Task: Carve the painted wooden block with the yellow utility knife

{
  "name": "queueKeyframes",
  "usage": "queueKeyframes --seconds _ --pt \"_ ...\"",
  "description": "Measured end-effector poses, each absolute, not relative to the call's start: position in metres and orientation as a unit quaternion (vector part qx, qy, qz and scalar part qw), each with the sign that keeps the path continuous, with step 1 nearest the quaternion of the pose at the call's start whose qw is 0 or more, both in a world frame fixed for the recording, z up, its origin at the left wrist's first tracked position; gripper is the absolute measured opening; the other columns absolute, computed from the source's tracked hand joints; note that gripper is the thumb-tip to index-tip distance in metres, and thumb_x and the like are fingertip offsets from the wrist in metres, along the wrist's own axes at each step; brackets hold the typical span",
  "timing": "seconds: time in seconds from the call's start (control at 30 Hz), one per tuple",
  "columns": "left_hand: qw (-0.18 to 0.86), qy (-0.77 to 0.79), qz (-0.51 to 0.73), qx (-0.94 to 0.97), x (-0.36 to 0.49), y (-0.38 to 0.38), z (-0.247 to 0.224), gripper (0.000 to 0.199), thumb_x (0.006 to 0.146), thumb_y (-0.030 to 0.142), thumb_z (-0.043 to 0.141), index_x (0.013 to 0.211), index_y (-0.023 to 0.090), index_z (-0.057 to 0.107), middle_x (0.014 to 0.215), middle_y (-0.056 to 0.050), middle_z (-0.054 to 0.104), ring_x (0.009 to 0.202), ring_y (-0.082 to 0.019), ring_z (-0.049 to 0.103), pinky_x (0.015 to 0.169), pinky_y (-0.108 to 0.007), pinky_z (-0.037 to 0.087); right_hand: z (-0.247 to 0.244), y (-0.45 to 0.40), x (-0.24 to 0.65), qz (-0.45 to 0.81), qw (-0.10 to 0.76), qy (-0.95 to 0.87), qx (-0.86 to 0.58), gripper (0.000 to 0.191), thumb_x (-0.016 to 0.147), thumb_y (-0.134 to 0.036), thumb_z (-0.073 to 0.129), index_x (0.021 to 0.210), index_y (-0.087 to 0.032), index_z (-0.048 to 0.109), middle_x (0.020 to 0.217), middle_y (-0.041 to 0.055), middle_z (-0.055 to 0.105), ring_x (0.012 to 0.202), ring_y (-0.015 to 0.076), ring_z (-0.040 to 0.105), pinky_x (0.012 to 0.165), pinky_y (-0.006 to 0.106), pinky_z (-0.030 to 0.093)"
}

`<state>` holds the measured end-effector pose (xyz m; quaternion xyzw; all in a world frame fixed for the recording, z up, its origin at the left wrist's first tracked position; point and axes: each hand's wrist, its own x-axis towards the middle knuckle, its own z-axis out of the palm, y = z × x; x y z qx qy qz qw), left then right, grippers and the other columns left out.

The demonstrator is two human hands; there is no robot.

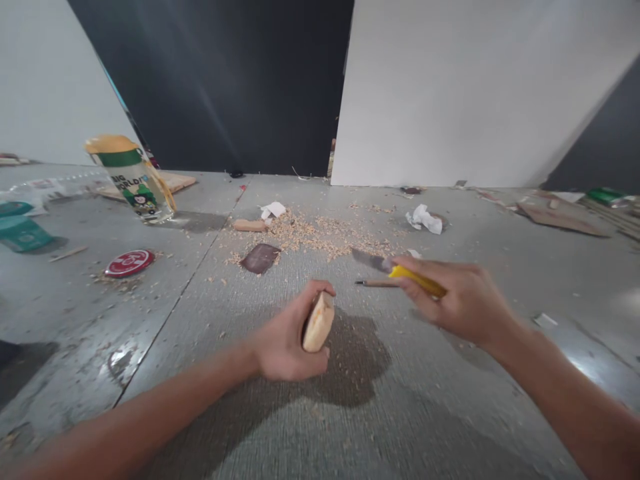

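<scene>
My left hand is closed round a small pale block of wood, held above the grey floor with one end toward me. In my right hand is a knife with a yellow handle; its flat blade points left, apart from the block. Beneath the knife, a thin tool with a brown handle and dark tip lies on the floor. Beyond both hands spread many wood shavings. Beside them are a brown sandpaper-like piece and another small wooden block.
A clear bottle with a yellow lid stands at the left, near a red round lid and a teal container. Crumpled white paper lies beyond the knife. Dark and white panels rise at the back. Flat brown scrap lies right.
</scene>
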<state>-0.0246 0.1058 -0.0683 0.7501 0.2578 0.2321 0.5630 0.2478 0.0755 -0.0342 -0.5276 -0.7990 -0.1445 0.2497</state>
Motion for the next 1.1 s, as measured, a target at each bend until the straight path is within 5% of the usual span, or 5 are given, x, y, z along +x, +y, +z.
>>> queueKeyframes --seconds 0.13,0.3,0.43,0.93,1.1 --pt "0.578 0.281 0.238 0.728 -0.025 0.108 -0.071 0.065 0.069 0.011 0.059 0.123 0.027 0.027 0.083 0.004 0.037 0.064 -0.009 0.038 0.054 -0.022 0.035 -0.036 0.078 0.262 -0.120 0.264 -0.784 -0.548 0.036 0.094 -0.039 0.049 0.117 -0.021 0.071 0.104 0.0097 0.076 0.084 0.0275 0.074 0.066 0.038 0.056" --pt "0.568 0.261 0.209 0.752 -0.029 0.111 -0.069 0.066 0.071 0.014 0.063 0.127 0.026 0.030 0.085 0.003 0.039 0.066 -0.010 0.040 0.056 -0.022 0.035 -0.025 0.064 0.235 -0.016 0.230 -0.853 -0.468 0.032 0.095 -0.037 0.051 0.117 -0.024 0.069 0.095 0.0044 0.077 0.067 0.0162 0.070 0.060 0.028 0.050" --pt "0.582 0.243 0.170 0.757 -0.031 0.115 -0.060 0.072 0.072 0.018 0.065 0.134 0.027 0.029 0.093 0.000 0.046 0.071 -0.012 0.044 0.060 -0.025 0.038 -0.018 0.056 0.218 0.064 0.185 -0.884 -0.424 0.031 0.098 -0.038 0.049 0.120 -0.026 0.066 0.088 0.0011 0.075 0.071 0.0145 0.066 0.064 0.027 0.046" --pt "0.596 0.236 0.153 0.752 -0.032 0.122 -0.058 0.084 0.069 0.024 0.072 0.142 0.023 0.030 0.105 -0.005 0.053 0.090 -0.020 0.050 0.074 -0.032 0.044 -0.020 0.053 0.211 0.004 0.157 -0.900 -0.406 0.031 0.100 -0.038 0.045 0.120 -0.026 0.065 0.072 0.0001 0.062 0.065 0.0151 0.055 0.063 0.028 0.036" --pt "0.598 0.230 0.152 0.752 -0.032 0.120 -0.058 0.081 0.071 0.020 0.070 0.141 0.024 0.029 0.099 -0.003 0.051 0.080 -0.016 0.049 0.067 -0.028 0.043 -0.021 0.055 0.211 -0.008 0.156 -0.898 -0.412 0.031 0.099 -0.039 0.046 0.119 -0.026 0.066 0.071 0.0001 0.063 0.066 0.0150 0.055 0.063 0.028 0.037"
